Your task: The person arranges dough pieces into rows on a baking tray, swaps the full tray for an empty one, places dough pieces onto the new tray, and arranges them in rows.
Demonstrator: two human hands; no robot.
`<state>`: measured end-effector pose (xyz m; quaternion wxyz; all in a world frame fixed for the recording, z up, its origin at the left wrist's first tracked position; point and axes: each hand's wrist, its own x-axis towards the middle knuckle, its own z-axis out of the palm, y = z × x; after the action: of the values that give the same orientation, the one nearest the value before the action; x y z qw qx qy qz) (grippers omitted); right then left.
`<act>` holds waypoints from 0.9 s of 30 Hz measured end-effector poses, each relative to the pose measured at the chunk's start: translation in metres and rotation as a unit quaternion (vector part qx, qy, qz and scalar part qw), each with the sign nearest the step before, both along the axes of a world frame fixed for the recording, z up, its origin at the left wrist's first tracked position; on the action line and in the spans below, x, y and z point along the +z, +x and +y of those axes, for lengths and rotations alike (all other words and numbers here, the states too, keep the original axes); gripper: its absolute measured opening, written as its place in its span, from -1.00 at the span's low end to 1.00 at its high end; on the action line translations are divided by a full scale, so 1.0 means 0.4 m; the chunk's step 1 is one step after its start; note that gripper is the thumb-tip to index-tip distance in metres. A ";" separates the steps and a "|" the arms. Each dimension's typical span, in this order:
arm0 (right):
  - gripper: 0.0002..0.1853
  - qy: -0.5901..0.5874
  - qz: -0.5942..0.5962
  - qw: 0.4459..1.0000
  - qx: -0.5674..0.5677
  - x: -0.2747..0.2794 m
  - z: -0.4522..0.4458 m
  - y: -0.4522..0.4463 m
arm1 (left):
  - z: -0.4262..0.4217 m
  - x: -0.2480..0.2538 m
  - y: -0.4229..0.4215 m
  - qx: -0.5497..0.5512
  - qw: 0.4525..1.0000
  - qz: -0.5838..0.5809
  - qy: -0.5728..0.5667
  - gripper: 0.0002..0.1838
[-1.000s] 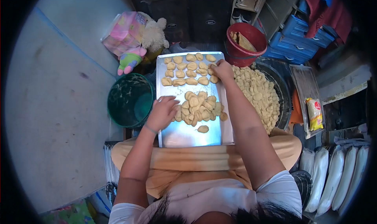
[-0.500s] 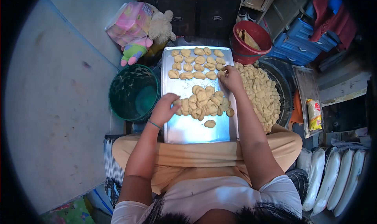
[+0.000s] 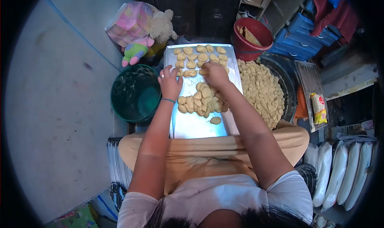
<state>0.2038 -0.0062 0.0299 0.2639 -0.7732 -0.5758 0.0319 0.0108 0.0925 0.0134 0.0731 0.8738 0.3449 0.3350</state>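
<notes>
A metal tray point(image 3: 192, 128) lies in front of my lap, with rows of dough pieces point(image 3: 190, 73) on its far half and a heap of dough pieces point(image 3: 202, 102) across its middle. One loose dough piece point(image 3: 215, 120) sits nearer to me. My left hand point(image 3: 170, 82) is over the tray's left edge with fingers apart, its fingertips beside the left end of the nearest row. My right hand point(image 3: 216, 74) is over the right part of that row, fingers bent down at a dough piece; its fingertips are partly hidden.
A green tub point(image 3: 136, 94) stands left of the tray. On the right is a wide dark basin point(image 3: 289, 96) full of dough pieces, with a red bucket point(image 3: 252, 40) behind it. A yellow-and-white packet point(image 3: 319, 108) lies on a board point(image 3: 306, 78) further right. Stuffed toys point(image 3: 162, 26) are at the back left.
My left hand has moved from beside the heap up to the nearest row. My right hand has shifted left from the tray's right edge, over that row.
</notes>
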 end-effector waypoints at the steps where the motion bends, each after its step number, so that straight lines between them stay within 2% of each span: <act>1: -0.71 0.002 0.023 1.000 0.005 0.032 -0.019 -0.006 | -0.001 0.007 -0.001 -0.016 0.999 -0.001 0.036 -0.63; 2: -0.71 0.005 0.044 0.999 0.011 0.052 -0.031 -0.012 | 0.013 -0.002 0.005 -0.049 0.998 0.020 0.037 -0.65; 5: -0.70 -0.155 0.124 0.979 0.049 0.049 -0.069 -0.051 | 0.031 -0.026 0.016 -0.116 0.990 0.071 0.038 -0.70; 8: -0.72 -0.126 0.243 0.960 0.062 0.024 -0.082 -0.030 | 0.010 0.032 0.009 -0.114 0.988 0.101 0.027 -0.75; 9: -0.77 -0.102 0.345 0.931 0.068 -0.004 -0.082 -0.007 | -0.023 0.064 -0.019 -0.109 0.987 0.119 0.004 -0.76; 10: -0.78 -0.090 0.340 0.935 0.049 0.001 -0.079 -0.003 | -0.051 0.080 -0.043 -0.102 0.985 0.137 -0.021 -0.77; 11: -0.78 -0.078 0.336 0.938 0.032 0.006 -0.077 -0.002 | -0.062 0.076 -0.067 -0.132 0.971 0.154 -0.128 -0.78; 13: -0.78 -0.051 0.328 0.943 0.005 0.006 -0.061 -0.018 | -0.067 0.062 -0.123 -0.188 0.905 0.182 -0.336 -0.79; 16: -0.75 -0.045 0.276 0.960 0.024 -0.021 -0.003 -0.059 | -0.063 0.051 -0.147 -0.155 0.907 0.116 -0.375 -0.81; 17: -0.72 -0.050 0.240 0.969 0.038 -0.032 0.012 -0.076 | -0.062 0.051 -0.140 -0.122 0.913 0.048 -0.385 -0.80; 20: -0.69 -0.097 0.157 0.981 -0.064 0.049 -0.012 -0.128 | -0.021 0.022 -0.105 -0.075 0.964 -0.052 -0.251 -0.78; 21: -0.68 -0.071 0.117 0.990 -0.047 0.040 -0.031 -0.119 | -0.012 0.016 -0.092 -0.058 0.969 -0.064 -0.230 -0.77; 24: -0.69 -0.149 0.181 0.972 0.013 0.038 -0.077 -0.061 | -0.004 0.019 -0.081 -0.084 0.975 -0.047 -0.200 -0.75; 27: -0.77 -0.014 0.258 0.966 -0.007 0.040 -0.086 -0.043 | 0.004 -0.006 -0.067 -0.098 0.981 -0.036 -0.162 -0.72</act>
<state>0.1868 -0.0408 0.0460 0.3928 -0.7465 -0.4820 0.2371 -0.0160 0.0942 0.0110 0.2582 0.8675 0.3042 0.2971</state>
